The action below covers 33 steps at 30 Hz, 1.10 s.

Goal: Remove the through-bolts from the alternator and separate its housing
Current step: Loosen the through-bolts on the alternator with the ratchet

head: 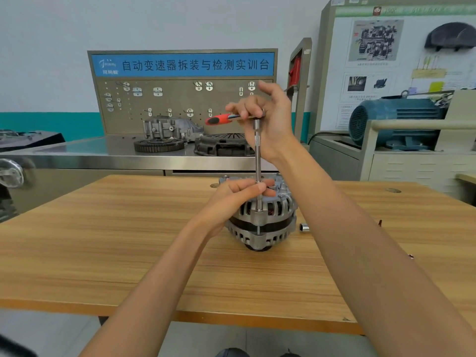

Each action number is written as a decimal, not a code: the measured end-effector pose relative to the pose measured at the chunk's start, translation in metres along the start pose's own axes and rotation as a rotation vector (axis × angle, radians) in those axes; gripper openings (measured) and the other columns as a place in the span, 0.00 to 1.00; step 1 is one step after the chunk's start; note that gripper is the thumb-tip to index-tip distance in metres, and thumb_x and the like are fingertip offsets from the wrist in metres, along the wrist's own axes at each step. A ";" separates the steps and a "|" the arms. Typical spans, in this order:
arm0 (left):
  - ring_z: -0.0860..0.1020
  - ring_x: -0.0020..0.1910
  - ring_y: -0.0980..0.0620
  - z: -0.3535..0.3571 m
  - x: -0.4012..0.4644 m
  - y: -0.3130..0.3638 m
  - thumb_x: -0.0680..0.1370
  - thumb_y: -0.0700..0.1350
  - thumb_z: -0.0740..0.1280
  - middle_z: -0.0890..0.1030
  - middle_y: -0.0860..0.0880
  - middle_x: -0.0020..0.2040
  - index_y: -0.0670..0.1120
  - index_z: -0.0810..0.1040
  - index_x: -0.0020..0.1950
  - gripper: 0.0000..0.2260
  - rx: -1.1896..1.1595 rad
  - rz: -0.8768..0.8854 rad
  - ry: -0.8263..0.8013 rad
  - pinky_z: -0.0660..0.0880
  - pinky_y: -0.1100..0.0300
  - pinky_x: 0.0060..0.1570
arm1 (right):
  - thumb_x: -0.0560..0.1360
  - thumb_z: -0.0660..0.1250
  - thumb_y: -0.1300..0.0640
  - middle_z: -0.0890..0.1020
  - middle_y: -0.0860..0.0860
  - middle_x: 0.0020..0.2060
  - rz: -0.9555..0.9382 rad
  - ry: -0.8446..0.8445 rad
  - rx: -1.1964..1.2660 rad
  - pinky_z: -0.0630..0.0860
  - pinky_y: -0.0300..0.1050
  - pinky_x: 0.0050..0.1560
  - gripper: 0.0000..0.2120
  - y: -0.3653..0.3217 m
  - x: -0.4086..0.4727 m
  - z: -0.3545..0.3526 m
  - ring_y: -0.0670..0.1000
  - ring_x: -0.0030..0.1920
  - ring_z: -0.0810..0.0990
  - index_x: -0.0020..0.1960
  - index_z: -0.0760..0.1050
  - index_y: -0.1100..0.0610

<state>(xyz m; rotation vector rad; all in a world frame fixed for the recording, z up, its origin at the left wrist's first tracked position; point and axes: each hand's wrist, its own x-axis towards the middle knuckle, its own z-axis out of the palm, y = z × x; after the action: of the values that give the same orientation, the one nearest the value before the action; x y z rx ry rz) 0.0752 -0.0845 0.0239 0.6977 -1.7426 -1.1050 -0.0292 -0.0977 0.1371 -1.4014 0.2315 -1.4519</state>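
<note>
A silver alternator (265, 222) with a finned housing stands on the wooden table (128, 253), its rear cover up. A long steel extension bar (257, 161) rises upright from a through-bolt at the housing's front edge. On top of the bar sits a ratchet with a red and black handle (219, 119) pointing left. My right hand (268, 119) grips the ratchet near its head. My left hand (239, 199) pinches the bar's lower end just above the alternator's top.
A loose socket (304, 227) lies on the table right of the alternator. Behind stands a steel bench (103, 153) with a gear ring (159, 145), a clutch cover (224, 145), a casting and a pegboard. A blue electric motor (396, 122) stands at the right.
</note>
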 end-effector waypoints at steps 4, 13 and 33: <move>0.78 0.59 0.60 0.000 -0.001 0.001 0.72 0.53 0.67 0.83 0.56 0.56 0.52 0.86 0.46 0.10 0.014 0.002 -0.012 0.71 0.73 0.54 | 0.80 0.52 0.58 0.69 0.50 0.19 -0.024 0.046 -0.002 0.71 0.44 0.50 0.29 -0.001 -0.002 0.007 0.49 0.29 0.75 0.19 0.66 0.54; 0.82 0.43 0.60 0.008 0.000 -0.004 0.78 0.37 0.66 0.85 0.55 0.39 0.54 0.85 0.35 0.17 -0.004 0.060 0.133 0.75 0.66 0.50 | 0.73 0.58 0.51 0.76 0.52 0.43 -0.523 0.662 -1.857 0.59 0.49 0.58 0.11 0.023 -0.024 0.021 0.54 0.49 0.72 0.46 0.76 0.56; 0.82 0.52 0.58 0.011 -0.009 0.001 0.78 0.42 0.66 0.86 0.54 0.46 0.54 0.86 0.43 0.11 0.039 0.051 0.084 0.64 0.43 0.71 | 0.81 0.55 0.59 0.74 0.50 0.31 -0.481 0.442 -1.002 0.69 0.42 0.48 0.18 0.015 -0.016 0.017 0.47 0.36 0.71 0.34 0.72 0.60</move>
<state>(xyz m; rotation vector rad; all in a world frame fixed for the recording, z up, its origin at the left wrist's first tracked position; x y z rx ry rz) 0.0690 -0.0731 0.0193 0.7094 -1.7049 -0.9960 -0.0111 -0.0832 0.1215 -1.9730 1.0779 -2.1896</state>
